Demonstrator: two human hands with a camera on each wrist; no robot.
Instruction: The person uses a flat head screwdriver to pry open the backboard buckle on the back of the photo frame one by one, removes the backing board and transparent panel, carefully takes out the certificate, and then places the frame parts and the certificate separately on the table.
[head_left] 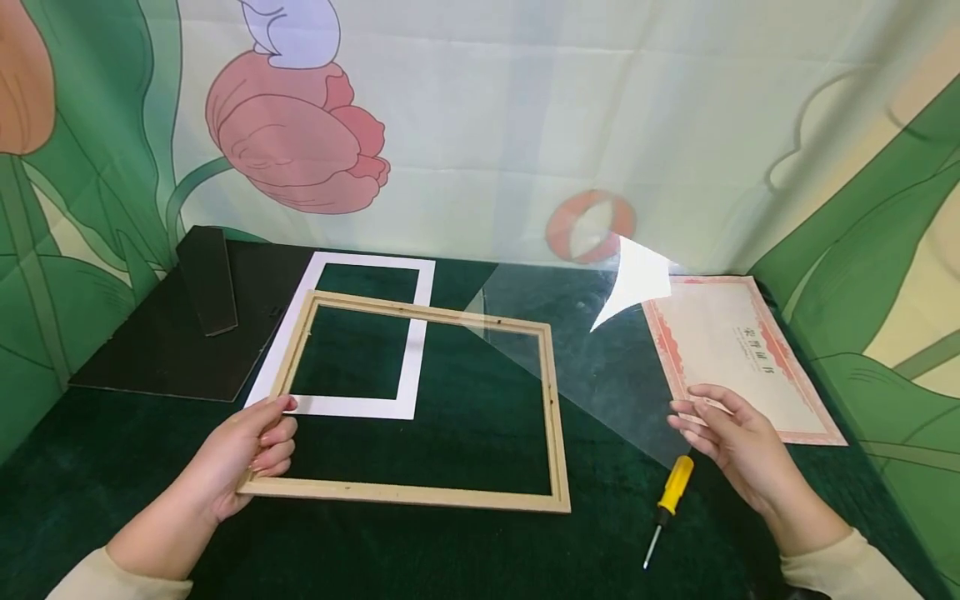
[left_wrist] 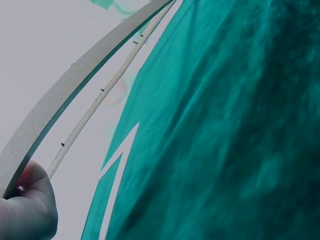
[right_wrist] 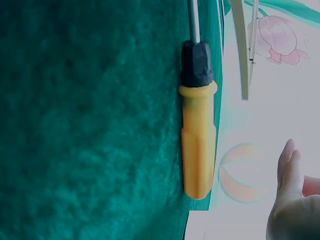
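My left hand (head_left: 251, 450) grips a bare wooden picture frame (head_left: 420, 495) by its left rail near the lower corner, fingers curled round the wood. Raised over the green cloth, the frame overlaps a white mat board (head_left: 348, 407) in the head view. In the left wrist view the frame's rails (left_wrist: 80, 82) run up from the thumb, with small dark pins on the inner one. My right hand (head_left: 738, 446) hovers with loosely bent fingers and nothing in them, by the lower left corner of a pink-bordered certificate (head_left: 720, 333). Below it lies a yellow-handled screwdriver (head_left: 677, 485).
A clear sheet (head_left: 600, 392) with a bright reflection lies between the frame and the certificate. At the left is a black backing board (head_left: 165, 358) with its stand leg (head_left: 208, 287) raised. A printed curtain (head_left: 480, 125) hangs behind the green-covered table (head_left: 480, 558).
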